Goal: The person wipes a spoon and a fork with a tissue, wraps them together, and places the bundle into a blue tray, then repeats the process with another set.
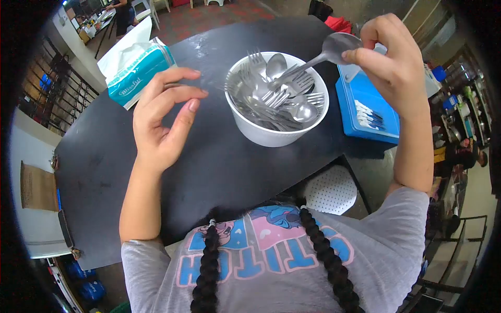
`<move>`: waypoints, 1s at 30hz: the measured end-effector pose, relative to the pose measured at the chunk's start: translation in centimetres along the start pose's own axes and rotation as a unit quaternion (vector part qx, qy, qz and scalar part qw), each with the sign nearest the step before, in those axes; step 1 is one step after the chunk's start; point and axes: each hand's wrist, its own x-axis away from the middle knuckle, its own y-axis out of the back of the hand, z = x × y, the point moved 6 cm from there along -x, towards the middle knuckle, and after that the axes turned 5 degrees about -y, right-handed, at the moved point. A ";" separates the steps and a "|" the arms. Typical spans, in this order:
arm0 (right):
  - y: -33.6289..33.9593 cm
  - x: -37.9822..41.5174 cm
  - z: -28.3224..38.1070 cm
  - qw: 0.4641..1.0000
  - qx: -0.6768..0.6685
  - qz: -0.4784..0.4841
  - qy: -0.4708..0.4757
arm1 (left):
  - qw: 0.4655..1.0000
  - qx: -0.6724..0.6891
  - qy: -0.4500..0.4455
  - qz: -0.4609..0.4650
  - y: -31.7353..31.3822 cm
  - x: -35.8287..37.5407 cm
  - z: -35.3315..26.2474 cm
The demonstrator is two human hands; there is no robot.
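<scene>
1. Head view: right hand (395, 62) has its fingers clamped on a spoon (334, 48), raised above the white bowl (271, 136) of cutlery, right side.
2. Left hand (159, 122) hovers, fingers loosely apart, thumb and forefinger nearly pinching, near the tissue pack (136, 70).
3. The spoon looks light, stiff and slick: grip the handle.

One white bowl (271, 136) stands on the one black desk (209, 167), and it holds a heap of forks (271, 99) and spoons (275, 65) too tangled to count exactly, though at least three spoon heads and several sets of fork tines show. One more spoon (334, 49) is lifted above the bowl in the right hand (396, 68), while the left hand (162, 120) holds none. Beside these lie one teal tissue pack (138, 73) and one blue box (365, 112).
</scene>
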 end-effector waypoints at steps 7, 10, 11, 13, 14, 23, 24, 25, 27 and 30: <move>-3.9 0.5 -1.1 0.994 0.021 0.093 0.061 | 0.998 -0.038 0.029 0.035 -0.7 -1.2 0.1; -6.2 -0.2 -0.4 0.988 -0.029 0.134 0.066 | 0.995 -0.065 0.033 0.076 -1.7 -2.1 0.0; -7.3 0.0 -0.2 0.991 -0.038 0.090 0.095 | 0.991 -0.083 0.041 0.100 -2.2 -2.4 0.1; -8.8 0.4 0.0 0.988 -0.047 0.076 0.127 | 0.990 -0.091 0.043 0.103 -2.7 -3.2 0.7; -9.5 0.5 -0.1 0.988 -0.050 0.074 0.125 | 0.989 -0.097 0.043 0.106 -3.0 -3.6 1.1; -8.8 1.0 -3.3 0.968 -0.149 0.191 -0.069 | 0.968 -0.120 0.081 0.204 -6.6 -6.4 5.1; -8.4 1.1 -3.6 0.962 -0.140 0.216 -0.088 | 0.968 -0.116 0.084 0.208 -7.1 -6.9 4.7; -8.1 1.1 -3.4 0.959 -0.159 0.215 -0.092 | 0.962 -0.118 0.098 0.227 -7.8 -7.0 4.7; -8.0 1.4 -3.0 0.952 -0.167 0.233 -0.103 | 0.954 -0.116 0.116 0.250 -8.8 -6.8 5.1; -8.3 2.1 -2.4 0.941 -0.180 0.260 -0.118 | 0.954 -0.143 0.092 0.247 -9.9 -6.5 5.5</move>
